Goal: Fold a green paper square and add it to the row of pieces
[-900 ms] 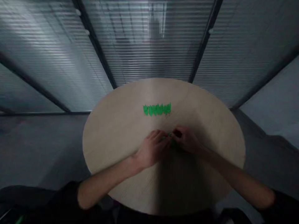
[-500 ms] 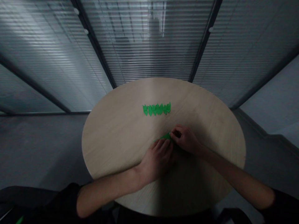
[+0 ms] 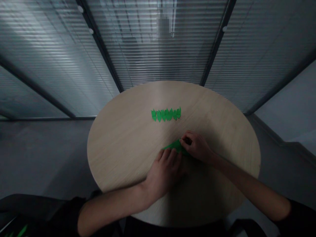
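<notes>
Currently under insp.: green sheet [image 3: 174, 145], prob. paper, on near side of green row [image 3: 166, 114], roughly opp. the row's right half. All pos. given ref. green row. Sheet is partly covered by both hands, so full outline n/a; visible part tapers toward its left end.

L hand [image 3: 163, 171]: near side of row, palm down, fingertips on the sheet's near edge. Thumb hidden, so can't tell if it grips or merely presses. R hand [image 3: 197, 148]: near side of row, past its right end; thumb & index brought together on the sheet's right end, apparently pinching it, w/ a small gap ringed behind the tips.

Green row itself: several small pointed pcs. side by side, some touching or overlapping; exact count not certain. Neither hand touches it. Round table [image 3: 118, 141] runs under row & sheet, extending all round both. Blinds [image 3: 158, 65] stand on far side of row, beyond table edge.

Assessment (judgement only): step in hand looks like flattening or creasing the sheet. Next move would seem to call for a firm R pinch, w/ L fingers pressing evenly along the edge; slippage would likely skew it. Lighting dim, fine detail unverified.
</notes>
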`<state>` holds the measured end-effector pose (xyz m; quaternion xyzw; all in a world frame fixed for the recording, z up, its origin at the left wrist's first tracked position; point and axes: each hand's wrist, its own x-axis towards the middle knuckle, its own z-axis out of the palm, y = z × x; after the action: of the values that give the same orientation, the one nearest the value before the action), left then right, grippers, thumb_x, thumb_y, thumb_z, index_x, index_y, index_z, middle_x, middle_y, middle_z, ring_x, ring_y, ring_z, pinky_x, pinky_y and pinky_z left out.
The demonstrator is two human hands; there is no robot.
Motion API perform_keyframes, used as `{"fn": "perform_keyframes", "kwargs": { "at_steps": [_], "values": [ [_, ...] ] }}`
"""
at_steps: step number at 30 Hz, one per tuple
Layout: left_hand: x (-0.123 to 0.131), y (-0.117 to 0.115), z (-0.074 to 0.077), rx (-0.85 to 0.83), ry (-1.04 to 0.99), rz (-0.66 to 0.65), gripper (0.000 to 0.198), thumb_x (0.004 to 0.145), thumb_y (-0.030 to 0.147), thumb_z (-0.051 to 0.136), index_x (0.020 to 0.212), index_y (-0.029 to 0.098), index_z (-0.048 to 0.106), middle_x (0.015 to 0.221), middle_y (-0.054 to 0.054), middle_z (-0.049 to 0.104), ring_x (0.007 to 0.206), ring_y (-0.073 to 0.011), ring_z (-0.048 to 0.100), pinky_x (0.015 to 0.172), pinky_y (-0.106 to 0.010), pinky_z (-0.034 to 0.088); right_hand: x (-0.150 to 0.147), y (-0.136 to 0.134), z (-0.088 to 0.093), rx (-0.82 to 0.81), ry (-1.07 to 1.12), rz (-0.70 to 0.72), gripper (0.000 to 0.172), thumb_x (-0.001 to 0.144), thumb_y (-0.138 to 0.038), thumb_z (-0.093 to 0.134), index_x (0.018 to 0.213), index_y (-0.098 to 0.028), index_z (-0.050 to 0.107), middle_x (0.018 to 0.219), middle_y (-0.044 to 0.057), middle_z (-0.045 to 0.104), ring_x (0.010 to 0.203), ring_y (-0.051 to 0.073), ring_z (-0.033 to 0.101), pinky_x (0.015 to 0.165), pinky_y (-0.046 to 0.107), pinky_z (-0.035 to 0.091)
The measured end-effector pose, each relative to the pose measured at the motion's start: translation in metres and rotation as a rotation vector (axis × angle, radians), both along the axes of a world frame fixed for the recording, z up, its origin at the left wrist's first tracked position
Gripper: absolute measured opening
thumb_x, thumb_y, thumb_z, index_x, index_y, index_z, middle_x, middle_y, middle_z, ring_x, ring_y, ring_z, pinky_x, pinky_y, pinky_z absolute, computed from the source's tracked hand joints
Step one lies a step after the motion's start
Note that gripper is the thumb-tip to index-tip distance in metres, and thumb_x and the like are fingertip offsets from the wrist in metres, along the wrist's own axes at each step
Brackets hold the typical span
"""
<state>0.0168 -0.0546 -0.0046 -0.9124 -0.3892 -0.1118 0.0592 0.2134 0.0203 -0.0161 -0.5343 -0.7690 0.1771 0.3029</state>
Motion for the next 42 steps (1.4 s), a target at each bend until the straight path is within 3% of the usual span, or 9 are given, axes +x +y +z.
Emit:
{"fn": "perform_keyframes", "kwargs": {
  "at_steps": [5, 9, 14, 17, 23, 26, 29, 36, 42],
  "values": [
    [0.002, -0.007, 0.015, -0.086, 0.064, 0.146, 0.049, 0.093, 0.053, 0.071, 0.129, 0.021, 0.068, 0.120, -0.012, 0.069, 0.107, -0.0363, 0.064, 0.094, -0.057, 0.056, 0.000, 0.000, 0.001, -0.023, 0.003, 0.001, 0.013, 0.088, -0.020, 0.065, 0.076, -0.019, 0.059, 0.078, 0.003, 0.063, 0.068, 0.017, 0.058, 0.066, 0.030, 0.043],
    [0.001, -0.010, 0.015, -0.084, 0.060, 0.176, 0.058, 0.091, 0.057, 0.072, 0.136, 0.022, 0.065, 0.122, -0.014, 0.069, 0.110, -0.0379, 0.063, 0.095, -0.059, 0.054, 0.000, 0.000, 0.002, 0.003, 0.000, 0.005, 0.015, 0.089, -0.021, 0.064, 0.074, -0.019, 0.059, 0.077, 0.003, 0.062, 0.069, 0.017, 0.058, 0.067, 0.030, 0.043],
    [0.003, -0.001, 0.004, -0.009, -0.008, 0.105, 0.067, 0.092, 0.059, 0.069, 0.133, 0.006, 0.064, 0.119, -0.019, 0.070, 0.111, -0.0367, 0.064, 0.103, -0.056, 0.051, 0.001, 0.000, 0.002, -0.017, 0.014, 0.026, 0.014, 0.088, -0.020, 0.065, 0.075, -0.019, 0.061, 0.079, 0.003, 0.063, 0.070, 0.017, 0.058, 0.067, 0.030, 0.044],
    [0.008, 0.010, -0.002, 0.074, -0.096, -0.046, 0.059, 0.097, 0.057, 0.062, 0.125, 0.005, 0.066, 0.124, -0.020, 0.069, 0.117, -0.0336, 0.064, 0.108, -0.049, 0.049, 0.002, 0.000, 0.003, -0.050, 0.026, 0.075, 0.012, 0.089, -0.022, 0.064, 0.078, -0.018, 0.063, 0.081, 0.004, 0.065, 0.072, 0.018, 0.061, 0.069, 0.030, 0.045],
    [0.010, 0.013, -0.007, 0.025, -0.067, -0.055, 0.053, 0.100, 0.055, 0.060, 0.121, 0.007, 0.068, 0.123, -0.018, 0.072, 0.112, -0.0307, 0.067, 0.097, -0.041, 0.056, 0.003, 0.000, 0.003, -0.031, 0.041, 0.087, 0.014, 0.088, -0.020, 0.064, 0.074, -0.019, 0.061, 0.078, 0.003, 0.065, 0.072, 0.017, 0.061, 0.069, 0.030, 0.046],
    [0.005, 0.005, -0.004, -0.004, -0.036, -0.037, 0.053, 0.099, 0.054, 0.062, 0.125, 0.009, 0.067, 0.129, -0.018, 0.069, 0.118, -0.0326, 0.064, 0.098, -0.044, 0.056, 0.002, 0.000, 0.002, -0.002, 0.035, 0.082, 0.015, 0.088, -0.020, 0.065, 0.074, -0.020, 0.060, 0.078, 0.003, 0.065, 0.069, 0.016, 0.059, 0.067, 0.029, 0.046],
    [0.001, -0.005, 0.002, -0.056, -0.013, 0.017, 0.050, 0.094, 0.053, 0.069, 0.122, 0.012, 0.069, 0.124, -0.016, 0.069, 0.112, -0.0333, 0.063, 0.092, -0.044, 0.058, 0.002, 0.001, 0.001, -0.002, 0.032, 0.079, 0.014, 0.088, -0.020, 0.065, 0.074, -0.020, 0.060, 0.077, 0.002, 0.064, 0.067, 0.015, 0.058, 0.066, 0.028, 0.045],
    [0.000, -0.019, 0.015, -0.072, 0.044, 0.206, 0.059, 0.089, 0.057, 0.074, 0.138, 0.026, 0.064, 0.118, -0.015, 0.066, 0.107, -0.0382, 0.061, 0.096, -0.064, 0.052, 0.002, 0.000, 0.002, -0.012, 0.040, 0.084, 0.016, 0.088, -0.020, 0.065, 0.073, -0.019, 0.061, 0.076, 0.002, 0.061, 0.066, 0.015, 0.056, 0.064, 0.028, 0.043],
    [0.002, -0.019, 0.012, -0.036, 0.053, 0.231, 0.067, 0.086, 0.062, 0.075, 0.138, 0.020, 0.065, 0.113, -0.015, 0.068, 0.105, -0.0382, 0.062, 0.097, -0.063, 0.053, 0.002, 0.000, 0.002, -0.018, 0.043, 0.076, 0.016, 0.088, -0.020, 0.065, 0.073, -0.019, 0.061, 0.076, 0.002, 0.062, 0.067, 0.015, 0.056, 0.065, 0.028, 0.043]
  ]
}}
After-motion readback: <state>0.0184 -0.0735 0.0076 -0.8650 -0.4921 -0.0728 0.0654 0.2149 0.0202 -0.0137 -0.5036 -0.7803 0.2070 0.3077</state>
